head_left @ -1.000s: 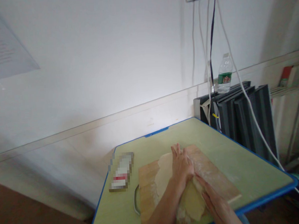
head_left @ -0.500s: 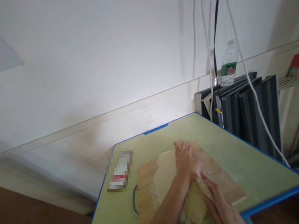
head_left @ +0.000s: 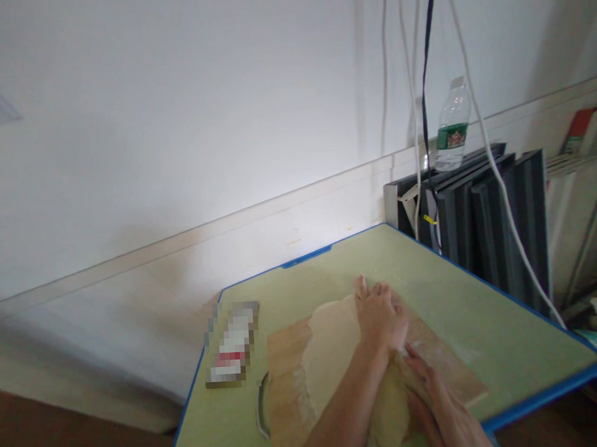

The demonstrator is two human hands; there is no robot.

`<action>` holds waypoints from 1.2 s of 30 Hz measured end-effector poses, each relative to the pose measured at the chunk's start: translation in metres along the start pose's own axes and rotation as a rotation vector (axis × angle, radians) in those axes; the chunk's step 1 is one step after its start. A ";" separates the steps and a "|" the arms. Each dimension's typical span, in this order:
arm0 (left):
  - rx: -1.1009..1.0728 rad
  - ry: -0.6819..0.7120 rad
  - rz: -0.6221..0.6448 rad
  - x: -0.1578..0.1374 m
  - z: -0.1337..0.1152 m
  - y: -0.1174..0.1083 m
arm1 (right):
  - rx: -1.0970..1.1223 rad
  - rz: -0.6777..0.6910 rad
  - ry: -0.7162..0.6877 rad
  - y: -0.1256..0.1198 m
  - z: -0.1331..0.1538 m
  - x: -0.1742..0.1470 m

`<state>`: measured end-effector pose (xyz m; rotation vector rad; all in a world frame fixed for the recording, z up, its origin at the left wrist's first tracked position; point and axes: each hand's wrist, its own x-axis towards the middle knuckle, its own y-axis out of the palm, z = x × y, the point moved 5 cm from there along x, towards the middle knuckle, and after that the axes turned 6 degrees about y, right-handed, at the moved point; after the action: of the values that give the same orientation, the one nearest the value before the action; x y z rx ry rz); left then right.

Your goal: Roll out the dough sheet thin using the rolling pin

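Nearest, the right hand [head_left: 441, 409] lies flat on the dough [head_left: 335, 355], fingers spread, gripping nothing. Just beyond, the left hand [head_left: 381, 316] presses open-palmed on the same dough, which rests on a wooden board [head_left: 287, 384] on the green table [head_left: 483, 307]. Farther back stands a bottle [head_left: 451, 132].

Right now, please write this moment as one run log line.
left hand: flat on dough | right hand: on dough near edge | dough: on wooden board | board: on green table
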<state>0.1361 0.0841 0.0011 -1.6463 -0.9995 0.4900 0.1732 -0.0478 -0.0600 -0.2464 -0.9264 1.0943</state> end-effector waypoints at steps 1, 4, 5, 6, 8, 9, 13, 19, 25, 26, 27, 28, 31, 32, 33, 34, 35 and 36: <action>-0.010 -0.012 0.001 0.000 -0.001 0.000 | -0.008 0.002 0.000 0.000 -0.001 -0.001; -0.034 -0.022 -0.012 0.001 -0.002 0.000 | -0.050 -0.001 -0.030 0.002 -0.001 -0.001; -0.038 -0.020 -0.021 0.001 -0.003 -0.001 | -0.063 -0.004 -0.048 0.002 0.000 -0.001; -0.040 -0.018 -0.032 0.002 -0.003 0.000 | -0.075 -0.010 -0.063 0.002 0.001 -0.001; -0.038 -0.015 -0.057 0.002 -0.003 0.000 | -0.094 -0.026 -0.083 0.001 0.003 0.001; -0.037 -0.017 -0.068 0.003 -0.004 0.001 | -0.102 -0.037 -0.085 0.000 0.004 0.002; -0.026 -0.025 -0.085 0.006 -0.007 0.007 | -0.124 -0.046 -0.082 -0.003 0.002 0.003; -0.003 -0.064 -0.064 0.010 -0.013 0.009 | -0.157 0.002 -0.055 -0.003 -0.005 0.000; 0.049 -0.026 -0.021 0.016 -0.018 0.012 | -0.183 -0.092 -0.114 -0.009 0.002 0.003; 0.057 -0.015 -0.019 0.018 -0.019 0.013 | -0.190 -0.091 -0.125 -0.009 0.003 0.003; 0.064 -0.011 -0.020 0.019 -0.019 0.013 | -0.194 -0.081 -0.133 -0.009 0.003 0.003; 0.071 -0.010 -0.022 0.020 -0.019 0.014 | -0.196 -0.066 -0.136 -0.008 0.002 0.003; 0.086 -0.008 -0.019 0.022 -0.021 0.014 | -0.196 -0.039 -0.111 -0.008 0.001 0.003; 0.090 -0.006 -0.018 0.022 -0.022 0.014 | -0.190 -0.037 -0.096 -0.008 0.000 0.003; 0.093 -0.005 -0.016 0.021 -0.022 0.013 | -0.181 -0.031 -0.085 -0.009 -0.001 0.003; 0.095 -0.001 -0.017 0.021 -0.023 0.013 | -0.173 -0.020 -0.076 -0.009 -0.001 0.003; 0.096 0.005 -0.019 0.021 -0.023 0.013 | -0.167 -0.010 -0.073 -0.009 -0.001 0.003; 0.095 0.013 -0.020 0.021 -0.023 0.013 | -0.162 -0.001 -0.080 -0.009 -0.002 0.003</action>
<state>0.1691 0.0872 0.0001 -1.5511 -0.9685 0.5055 0.1804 -0.0487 -0.0542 -0.3370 -1.0892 1.0346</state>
